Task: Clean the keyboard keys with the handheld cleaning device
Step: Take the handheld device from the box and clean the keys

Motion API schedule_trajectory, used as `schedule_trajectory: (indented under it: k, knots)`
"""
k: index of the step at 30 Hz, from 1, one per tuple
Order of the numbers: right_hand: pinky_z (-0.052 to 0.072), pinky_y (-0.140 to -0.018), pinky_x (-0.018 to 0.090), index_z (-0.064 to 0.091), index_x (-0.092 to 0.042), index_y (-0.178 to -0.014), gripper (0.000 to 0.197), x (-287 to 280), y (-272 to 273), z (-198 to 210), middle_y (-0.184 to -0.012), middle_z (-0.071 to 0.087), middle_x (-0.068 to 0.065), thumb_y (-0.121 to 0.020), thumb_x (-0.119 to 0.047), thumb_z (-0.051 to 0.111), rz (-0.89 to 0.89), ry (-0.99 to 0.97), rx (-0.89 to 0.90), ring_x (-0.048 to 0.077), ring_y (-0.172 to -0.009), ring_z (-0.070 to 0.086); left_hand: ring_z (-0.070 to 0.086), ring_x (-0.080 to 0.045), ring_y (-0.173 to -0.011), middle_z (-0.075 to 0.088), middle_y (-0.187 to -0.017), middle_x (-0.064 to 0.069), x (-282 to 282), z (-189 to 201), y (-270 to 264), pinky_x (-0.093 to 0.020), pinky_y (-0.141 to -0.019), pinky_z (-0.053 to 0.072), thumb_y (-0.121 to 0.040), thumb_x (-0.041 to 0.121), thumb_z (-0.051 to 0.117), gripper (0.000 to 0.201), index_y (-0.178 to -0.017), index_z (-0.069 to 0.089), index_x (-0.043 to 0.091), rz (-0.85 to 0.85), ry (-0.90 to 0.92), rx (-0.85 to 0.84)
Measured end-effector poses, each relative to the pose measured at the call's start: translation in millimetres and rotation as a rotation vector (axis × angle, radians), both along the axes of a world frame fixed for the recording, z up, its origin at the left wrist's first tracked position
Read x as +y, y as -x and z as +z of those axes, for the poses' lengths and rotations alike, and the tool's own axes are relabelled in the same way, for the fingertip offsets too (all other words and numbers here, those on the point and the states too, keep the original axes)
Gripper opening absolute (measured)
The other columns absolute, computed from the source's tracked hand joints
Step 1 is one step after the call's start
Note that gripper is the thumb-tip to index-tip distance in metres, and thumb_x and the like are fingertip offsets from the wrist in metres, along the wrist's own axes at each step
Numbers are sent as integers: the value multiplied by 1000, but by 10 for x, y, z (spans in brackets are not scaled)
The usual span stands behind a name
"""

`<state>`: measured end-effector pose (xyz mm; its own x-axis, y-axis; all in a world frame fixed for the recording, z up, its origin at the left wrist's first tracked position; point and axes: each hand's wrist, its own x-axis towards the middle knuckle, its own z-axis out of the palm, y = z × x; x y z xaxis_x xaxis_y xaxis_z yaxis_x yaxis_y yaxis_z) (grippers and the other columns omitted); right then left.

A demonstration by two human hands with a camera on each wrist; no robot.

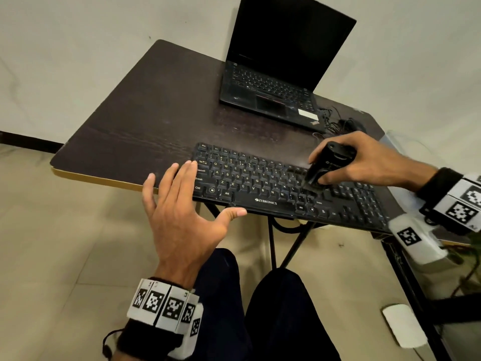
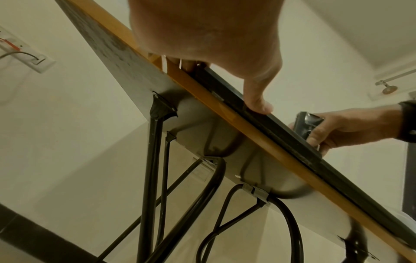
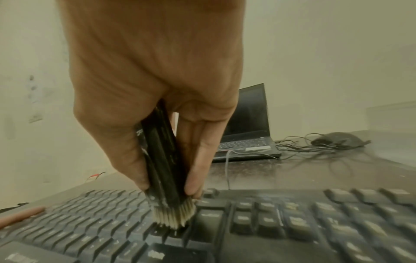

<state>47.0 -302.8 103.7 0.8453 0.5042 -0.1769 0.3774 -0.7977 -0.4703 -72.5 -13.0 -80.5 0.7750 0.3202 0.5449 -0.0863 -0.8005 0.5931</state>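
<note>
A black keyboard (image 1: 276,188) lies along the near edge of the dark table (image 1: 145,121). My right hand (image 1: 364,162) grips a black handheld cleaning device (image 1: 329,162) with pale bristles (image 3: 173,216) pressed onto keys near the right end of the letter block. My left hand (image 1: 182,212) lies flat with straight fingers on the keyboard's left end, thumb (image 2: 258,103) against its front edge (image 2: 281,124). The right wrist view shows the device (image 3: 163,160) between thumb and fingers, upright over the keys (image 3: 90,222).
An open black laptop (image 1: 276,74) stands at the back of the table with a mouse and tangled cable (image 1: 346,123) to its right. Folding metal legs (image 2: 153,178) run under the table. A white object (image 1: 402,324) lies on the floor at right.
</note>
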Motion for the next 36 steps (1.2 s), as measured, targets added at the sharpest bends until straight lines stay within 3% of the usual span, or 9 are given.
schedule_trajectory:
  k: [3, 7, 10, 14, 19, 26, 30, 36]
  knots:
    - [62, -80, 24, 77, -16, -112, 35, -277, 75, -27, -104, 81, -3, -84, 4, 84, -46, -35, 41, 15, -94, 78, 53, -28, -143, 65, -144, -9, 0, -1, 0, -60, -127, 21, -74, 92, 60, 112, -141, 60, 2, 0, -5, -7]
    - [66, -84, 40, 78, -19, -106, 37, -567, 103, -72, -99, 82, 1, -82, 8, 85, -140, -60, -21, 24, -93, 79, 53, -29, -143, 65, -144, -9, -9, -9, -4, -60, -126, 21, -73, 90, 62, 111, -141, 60, 2, 5, 1, -15]
    - [66, -88, 50, 79, -21, -106, 37, -499, 110, -103, -99, 82, -1, -80, 4, 88, -140, -66, -53, 20, -91, 79, 53, -29, -143, 65, -144, -9, -13, -5, -8, -60, -126, 21, -73, 90, 62, 112, -142, 60, 2, 12, 3, -8]
    - [67, -82, 43, 78, -18, -110, 35, 56, 107, -160, -104, 81, -3, -81, -2, 89, 9, -104, -45, 16, -90, 79, 54, -29, -142, 65, -143, -9, -11, -3, -12, -59, -127, 20, -72, 91, 61, 113, -142, 59, 2, 14, 3, -9]
    - [63, -96, 43, 79, -16, -110, 33, 998, -15, -269, -106, 81, -4, -81, -6, 90, 170, -190, -63, 12, -99, 78, 52, -27, -144, 65, -144, -9, -7, -8, -9, -56, -129, 16, -72, 92, 61, 114, -142, 59, 2, 13, 1, 10]
    - [62, -85, 37, 80, -18, -101, 28, 1900, -4, -325, -90, 80, -5, -74, -15, 86, 211, -221, -116, 11, -85, 76, 49, -27, -146, 65, -142, -12, -10, 0, 7, -55, -130, 16, -72, 90, 66, 118, -143, 56, -3, 27, -9, 47]
    - [63, -82, 41, 78, -22, -100, 25, 1624, 12, -218, -93, 80, -4, -76, -18, 85, 210, -71, -136, 13, -85, 76, 48, -27, -147, 64, -143, -11, -11, 8, 12, -54, -130, 17, -72, 92, 65, 119, -145, 54, -1, 30, -22, 61]
    - [65, -88, 40, 75, -25, -108, 33, 531, 40, -87, -104, 78, -5, -81, -12, 89, 14, 111, -71, 11, -91, 76, 51, -29, -145, 66, -142, -11, -16, -7, -3, -55, -129, 19, -74, 94, 60, 118, -143, 56, -2, 36, -24, 36]
